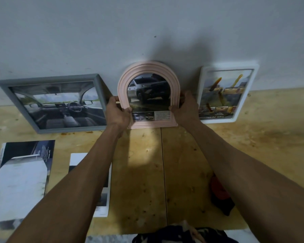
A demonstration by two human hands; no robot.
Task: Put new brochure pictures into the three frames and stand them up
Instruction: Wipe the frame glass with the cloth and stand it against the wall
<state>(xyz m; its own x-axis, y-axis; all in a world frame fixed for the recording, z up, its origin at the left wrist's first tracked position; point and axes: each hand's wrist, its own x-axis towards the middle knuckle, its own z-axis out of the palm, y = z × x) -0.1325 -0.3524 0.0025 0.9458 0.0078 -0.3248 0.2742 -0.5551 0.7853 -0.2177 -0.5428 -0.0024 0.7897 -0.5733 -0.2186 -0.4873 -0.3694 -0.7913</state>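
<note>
Your left hand (117,112) and right hand (187,106) grip the pink arched frame (148,70), fingers clamped on its sides, standing it against the wall (147,28). Judged final step: release gently, checking it stays upright.

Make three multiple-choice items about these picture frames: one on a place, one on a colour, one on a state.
1. Where does the arched frame stand?
A. left of the grey frame
B. between the grey frame and the white frame
C. flat on the loose brochure pages

2. What colour is the arched frame?
A. pink
B. black
C. green

3. How is the arched frame held?
A. by no hand
B. by the left hand only
C. by the left hand and the right hand

Key: 1 B, it stands between them at the wall; 2 A, its ribbed border is pink; 3 C, fingers grip both its sides.
</note>
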